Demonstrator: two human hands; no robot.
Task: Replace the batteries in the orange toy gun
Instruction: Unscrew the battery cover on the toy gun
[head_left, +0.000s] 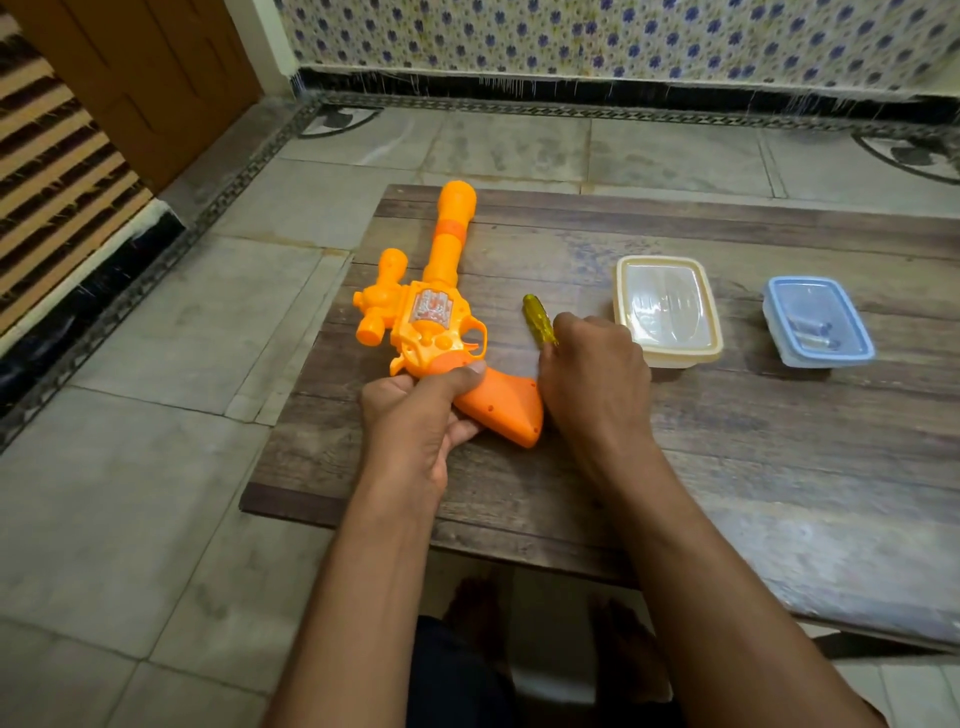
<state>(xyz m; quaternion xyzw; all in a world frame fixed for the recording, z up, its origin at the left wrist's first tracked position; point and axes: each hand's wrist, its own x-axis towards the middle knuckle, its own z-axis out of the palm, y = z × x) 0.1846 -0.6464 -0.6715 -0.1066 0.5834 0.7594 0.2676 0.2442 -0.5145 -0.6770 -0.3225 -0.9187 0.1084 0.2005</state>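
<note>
Plastic, moulded and likely hollow, should make the long-barrelled orange toy gun (431, 322) light, stiff and rather slick. It lies flat on the worn wooden table (727, 467), whose edge runs just left of the gun. The left hand (415, 415) curls round the neck above its grip, a sound hold. Right of the gun, the right hand (597, 374) clasps a yellow-green translucent screwdriver (537, 319). Farther right sit a cream lidded tub (667, 312) and a blue-lidded clear tub (818, 322), so free room lies nearer the person.

Orange toy gun (426, 322), yellow-handled screwdriver (539, 319), cream box (667, 310), blue box (818, 322), brown wood-grain table (727, 457).
</note>
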